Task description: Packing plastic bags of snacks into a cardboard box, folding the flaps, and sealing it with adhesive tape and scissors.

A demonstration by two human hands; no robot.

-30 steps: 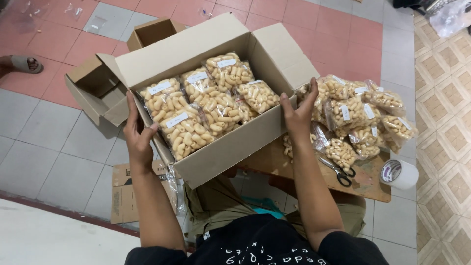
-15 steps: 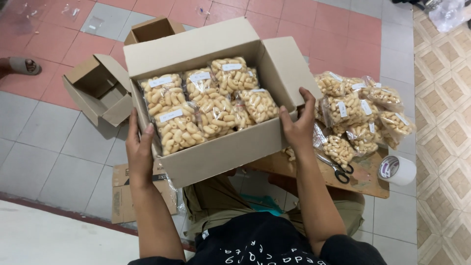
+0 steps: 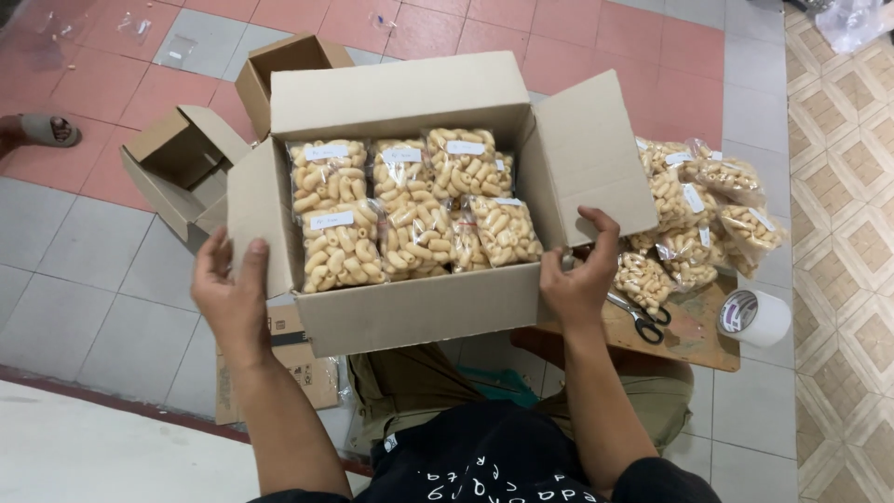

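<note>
An open cardboard box [image 3: 419, 307] rests in front of me, its flaps spread out. Inside lie several clear bags of pale snack pieces [image 3: 410, 210], each with a white label. My left hand [image 3: 231, 296] grips the box's left side at the near corner. My right hand [image 3: 579, 279] grips the right side, fingers curled over the base of the right flap. More bags of the same snack [image 3: 694, 224] are piled on a brown board [image 3: 689, 331] to the right of the box.
Black-handled scissors [image 3: 643, 321] and a roll of white tape [image 3: 752, 317] lie on the board. Two smaller empty cardboard boxes [image 3: 182, 163] stand on the tiled floor at the left. A sandalled foot [image 3: 42, 130] of another person shows at the far left edge.
Both hands have turned the box from a slanted position to square in front of me. My hands slid toward its near corners.
</note>
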